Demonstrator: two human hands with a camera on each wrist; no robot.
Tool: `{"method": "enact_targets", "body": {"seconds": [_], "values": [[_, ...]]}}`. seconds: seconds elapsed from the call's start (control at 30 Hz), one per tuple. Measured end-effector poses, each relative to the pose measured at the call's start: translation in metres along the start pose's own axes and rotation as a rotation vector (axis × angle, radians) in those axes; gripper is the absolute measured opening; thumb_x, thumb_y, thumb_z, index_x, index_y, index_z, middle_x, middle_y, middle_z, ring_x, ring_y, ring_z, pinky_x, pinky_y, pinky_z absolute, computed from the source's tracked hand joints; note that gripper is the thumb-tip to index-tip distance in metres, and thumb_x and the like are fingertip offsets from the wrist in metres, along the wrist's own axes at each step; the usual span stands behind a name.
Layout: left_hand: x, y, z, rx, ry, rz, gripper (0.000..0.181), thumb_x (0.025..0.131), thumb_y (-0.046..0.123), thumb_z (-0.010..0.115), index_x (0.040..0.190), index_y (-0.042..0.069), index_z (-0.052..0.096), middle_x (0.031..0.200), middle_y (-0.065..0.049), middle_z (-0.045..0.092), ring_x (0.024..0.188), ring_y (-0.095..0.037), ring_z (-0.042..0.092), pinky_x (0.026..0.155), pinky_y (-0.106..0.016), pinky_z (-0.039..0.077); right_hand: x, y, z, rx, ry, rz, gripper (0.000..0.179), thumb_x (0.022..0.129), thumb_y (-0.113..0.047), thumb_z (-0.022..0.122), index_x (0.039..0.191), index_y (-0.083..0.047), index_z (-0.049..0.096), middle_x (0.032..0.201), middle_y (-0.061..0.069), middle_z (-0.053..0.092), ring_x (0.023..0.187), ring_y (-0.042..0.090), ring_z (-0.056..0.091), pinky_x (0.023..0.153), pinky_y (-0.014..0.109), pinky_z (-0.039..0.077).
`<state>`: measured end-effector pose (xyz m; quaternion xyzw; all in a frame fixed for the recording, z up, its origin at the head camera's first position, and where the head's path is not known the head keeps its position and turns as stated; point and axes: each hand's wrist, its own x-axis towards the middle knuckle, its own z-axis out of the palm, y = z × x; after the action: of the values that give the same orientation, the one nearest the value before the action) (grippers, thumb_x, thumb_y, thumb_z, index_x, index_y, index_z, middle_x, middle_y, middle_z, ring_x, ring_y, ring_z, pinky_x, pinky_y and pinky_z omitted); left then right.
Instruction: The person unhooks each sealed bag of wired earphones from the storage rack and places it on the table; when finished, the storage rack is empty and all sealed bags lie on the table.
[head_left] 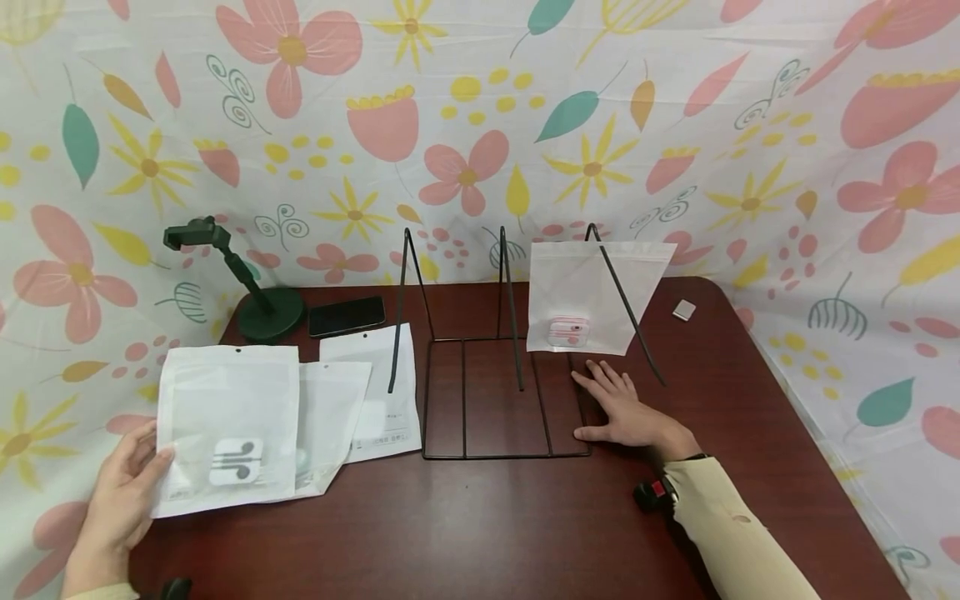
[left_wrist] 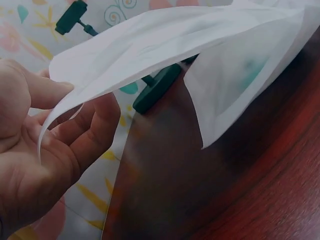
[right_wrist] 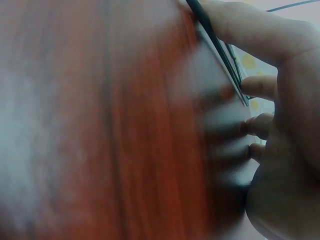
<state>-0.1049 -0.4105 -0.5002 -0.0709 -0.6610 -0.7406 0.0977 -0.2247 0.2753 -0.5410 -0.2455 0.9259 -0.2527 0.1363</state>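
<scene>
At the left, my left hand [head_left: 123, 492] pinches the side edge of a white zip pouch [head_left: 225, 383] with an earphones picture in its lower part. In the left wrist view, the thumb lies on top of the pouch and the other fingers are curled beneath. My right hand [head_left: 628, 415] has its fingers spread, fingertips at the right side of a black wire rack [head_left: 506, 457]. Another white pouch [head_left: 592, 283] with a small pink-and-white earphones picture hangs at the rack's rightmost upright.
More white pouches [head_left: 333, 392] overlap left of the rack, one of them [head_left: 393, 392] with printed text. Behind them are a black phone [head_left: 347, 317] and a dark green stand [head_left: 272, 315]. A small white square object [head_left: 684, 310] lies at the back right of the brown table [head_left: 465, 533].
</scene>
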Motion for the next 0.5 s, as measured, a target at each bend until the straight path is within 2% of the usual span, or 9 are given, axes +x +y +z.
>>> {"method": "enact_targets", "body": {"seconds": [0.2, 0.37, 0.43, 0.5], "values": [[0.0034, -0.0047, -0.0056, 0.12, 0.053, -0.053, 0.045, 0.097, -0.008, 0.048, 0.138, 0.012, 0.051, 0.113, 0.013, 0.066, 0.094, 0.001, 0.064, 0.067, -0.017, 0.055, 0.0001, 0.0008, 0.0007, -0.003, 0.005, 0.0, 0.096, 0.084, -0.051, 0.071, 0.155, -0.009, 0.023, 0.161, 0.025, 0.003, 0.146, 0.048, -0.004, 0.109, 0.071, -0.003], [0.0057, -0.0073, -0.0068, 0.223, 0.09, -0.049, 0.046, 0.095, -0.01, 0.05, 0.134, 0.014, 0.055, 0.104, 0.016, 0.067, 0.093, 0.007, 0.062, 0.071, -0.009, 0.05, 0.0002, 0.0013, 0.0018, -0.008, 0.006, 0.0, 0.095, 0.084, -0.05, 0.071, 0.155, -0.009, 0.023, 0.161, 0.025, 0.004, 0.147, 0.047, -0.004, 0.109, 0.071, -0.003], [0.0061, -0.0082, -0.0066, 0.286, 0.099, -0.048, 0.047, 0.095, -0.011, 0.049, 0.132, 0.016, 0.056, 0.102, 0.018, 0.066, 0.092, 0.009, 0.061, 0.072, -0.007, 0.049, 0.0003, 0.0012, 0.0017, -0.009, 0.008, -0.002, 0.095, 0.084, -0.05, 0.071, 0.155, -0.009, 0.023, 0.161, 0.026, 0.004, 0.147, 0.048, -0.003, 0.109, 0.071, -0.002], [0.0065, -0.0089, -0.0059, 0.405, 0.116, -0.059, 0.047, 0.095, -0.01, 0.049, 0.131, 0.019, 0.055, 0.099, 0.023, 0.064, 0.089, 0.011, 0.059, 0.069, -0.006, 0.048, 0.0002, 0.001, 0.0013, -0.011, 0.011, -0.002, 0.095, 0.084, -0.05, 0.072, 0.155, -0.009, 0.024, 0.161, 0.026, 0.005, 0.146, 0.048, -0.003, 0.109, 0.071, -0.002]]}}
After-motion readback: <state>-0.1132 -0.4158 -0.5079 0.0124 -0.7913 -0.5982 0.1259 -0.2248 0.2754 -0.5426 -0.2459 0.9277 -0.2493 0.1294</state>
